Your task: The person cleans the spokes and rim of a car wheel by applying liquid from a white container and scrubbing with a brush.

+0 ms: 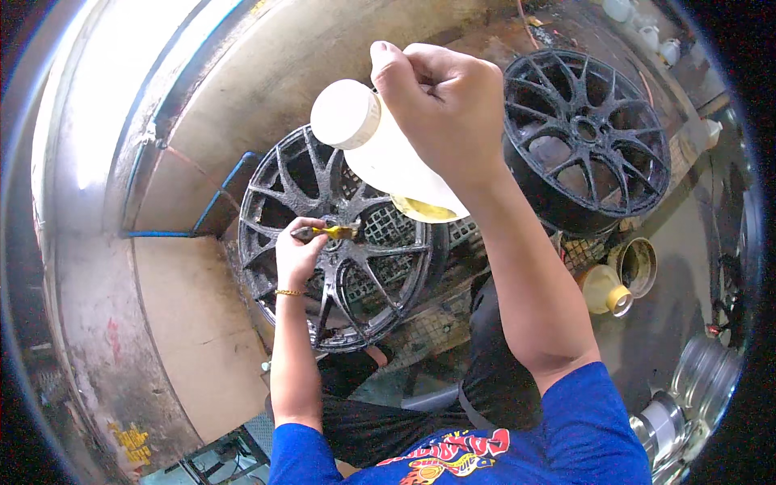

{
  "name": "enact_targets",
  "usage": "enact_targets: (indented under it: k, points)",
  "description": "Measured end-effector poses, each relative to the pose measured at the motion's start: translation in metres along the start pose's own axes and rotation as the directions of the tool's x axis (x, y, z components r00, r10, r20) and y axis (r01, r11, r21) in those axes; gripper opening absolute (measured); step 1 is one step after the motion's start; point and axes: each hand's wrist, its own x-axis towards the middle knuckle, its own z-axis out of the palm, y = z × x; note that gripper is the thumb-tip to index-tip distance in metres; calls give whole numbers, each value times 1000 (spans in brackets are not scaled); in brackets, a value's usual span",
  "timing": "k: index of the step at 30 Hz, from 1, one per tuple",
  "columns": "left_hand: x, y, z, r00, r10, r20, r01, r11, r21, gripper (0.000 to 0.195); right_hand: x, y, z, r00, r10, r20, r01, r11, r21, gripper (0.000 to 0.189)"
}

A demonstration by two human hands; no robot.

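In my left hand point(296, 257) is a paintbrush point(333, 232) with a yellow part behind its bristles. Its bristles are over the hub area of a dark alloy wheel point(330, 282), whose multi-spoke face looks wet and textured. My right hand point(445, 112), closed in a fist, grips a white plastic jug point(400, 160) above the same wheel; my fingers hide the handle. The jug leans, with its round white cap or mouth point(345, 115) towards the left. A yellowish patch shows along the jug's lower edge.
A second dark wheel point(587, 130) lies at the upper right. Plastic grating point(385, 233) shows between the near wheel's spokes. A yellow-capped container point(603, 290) and an open can point(633, 267) stand on the right. Cardboard point(194, 327) and blue pipe point(221, 191) are at the left.
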Motion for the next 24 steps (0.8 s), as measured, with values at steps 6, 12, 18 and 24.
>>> enact_targets:
  k: [6,12,18,24]
  points:
    - [4,27,22,997,72,-15,-68,981,181,18,0,-1,0,1000,-25,5,25,999,-28,41]
    - [2,41,36,989,99,113,-96,995,-30,18,2,4,-1,1000,-13,-10,13,1000,0,42]
    - [-4,10,18,992,113,-61,-85,932,353,23,2,-1,-3,1000,8,-9,-7,1000,4,42]
    - [-5,34,25,987,117,-107,-80,949,304,26,3,1,-6,1000,-14,-16,13,999,-40,43]
